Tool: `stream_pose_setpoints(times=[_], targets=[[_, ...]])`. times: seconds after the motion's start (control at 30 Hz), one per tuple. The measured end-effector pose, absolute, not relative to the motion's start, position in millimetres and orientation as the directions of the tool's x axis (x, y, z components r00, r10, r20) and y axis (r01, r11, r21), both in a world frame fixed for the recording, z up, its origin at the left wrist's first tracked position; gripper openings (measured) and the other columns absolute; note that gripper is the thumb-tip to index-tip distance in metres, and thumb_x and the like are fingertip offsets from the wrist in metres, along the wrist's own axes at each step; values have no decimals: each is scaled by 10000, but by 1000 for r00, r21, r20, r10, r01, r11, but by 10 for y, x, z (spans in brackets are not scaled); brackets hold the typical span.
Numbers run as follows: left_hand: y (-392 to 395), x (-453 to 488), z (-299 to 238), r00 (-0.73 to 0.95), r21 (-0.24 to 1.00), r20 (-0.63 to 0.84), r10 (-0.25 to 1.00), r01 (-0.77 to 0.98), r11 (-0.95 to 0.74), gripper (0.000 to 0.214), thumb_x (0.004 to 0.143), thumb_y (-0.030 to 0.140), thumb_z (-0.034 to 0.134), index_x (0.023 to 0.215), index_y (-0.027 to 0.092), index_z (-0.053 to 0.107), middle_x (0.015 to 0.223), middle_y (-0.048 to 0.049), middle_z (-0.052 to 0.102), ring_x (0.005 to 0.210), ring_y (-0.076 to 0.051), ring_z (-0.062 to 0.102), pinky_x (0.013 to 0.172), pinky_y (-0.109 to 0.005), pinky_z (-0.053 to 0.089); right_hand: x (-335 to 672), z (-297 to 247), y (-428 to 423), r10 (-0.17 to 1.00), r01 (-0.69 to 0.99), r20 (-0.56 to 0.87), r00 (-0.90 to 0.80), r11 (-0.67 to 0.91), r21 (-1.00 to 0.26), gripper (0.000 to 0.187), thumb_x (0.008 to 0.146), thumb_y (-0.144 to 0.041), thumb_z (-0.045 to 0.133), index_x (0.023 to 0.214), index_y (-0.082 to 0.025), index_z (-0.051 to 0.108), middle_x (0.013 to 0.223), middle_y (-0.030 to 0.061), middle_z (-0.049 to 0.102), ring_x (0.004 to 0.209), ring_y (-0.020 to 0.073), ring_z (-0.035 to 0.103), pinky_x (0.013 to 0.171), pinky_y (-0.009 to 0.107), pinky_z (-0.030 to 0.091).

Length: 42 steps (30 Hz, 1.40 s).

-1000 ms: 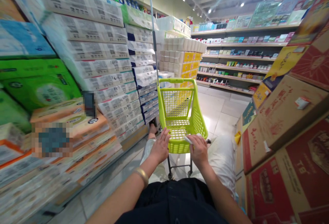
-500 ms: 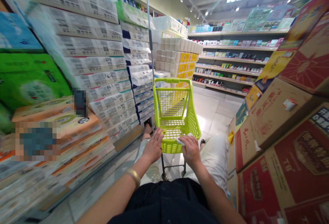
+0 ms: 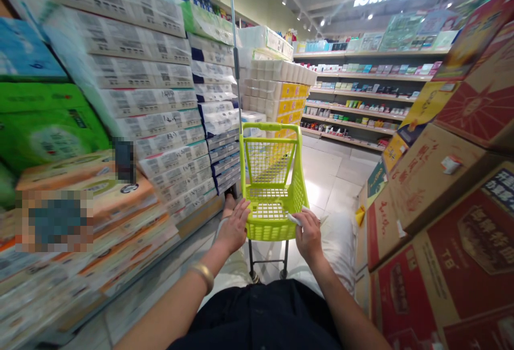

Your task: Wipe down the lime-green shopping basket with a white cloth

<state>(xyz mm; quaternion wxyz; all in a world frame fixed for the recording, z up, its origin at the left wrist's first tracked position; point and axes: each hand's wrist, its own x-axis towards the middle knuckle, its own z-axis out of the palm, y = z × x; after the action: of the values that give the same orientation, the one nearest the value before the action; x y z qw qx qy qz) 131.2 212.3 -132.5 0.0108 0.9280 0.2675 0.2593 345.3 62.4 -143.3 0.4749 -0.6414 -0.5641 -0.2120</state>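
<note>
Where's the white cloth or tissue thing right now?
In the head view, the white cloth or tissue is in the person's right hand, by the near right corner of the yellow-green cart.

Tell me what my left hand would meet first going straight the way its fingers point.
Most likely the green cart basket, at its near left corner: your left hand looks right up against it, though depth is hard to judge.
</note>
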Motion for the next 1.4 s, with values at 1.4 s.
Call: stream_pose_setpoints(times=[1.4], targets=[[1295, 1637, -982, 799, 361, 354, 486, 363, -859, 332, 660, 152, 526, 987, 198, 560, 954, -72, 630, 949, -243, 556, 950, -433, 420, 3589, -1058, 713, 659, 807, 751, -26, 458, -374, 258, 842, -88, 438, 919, -219, 646, 950, 52, 681, 1127, 215, 571, 1008, 445, 458]])
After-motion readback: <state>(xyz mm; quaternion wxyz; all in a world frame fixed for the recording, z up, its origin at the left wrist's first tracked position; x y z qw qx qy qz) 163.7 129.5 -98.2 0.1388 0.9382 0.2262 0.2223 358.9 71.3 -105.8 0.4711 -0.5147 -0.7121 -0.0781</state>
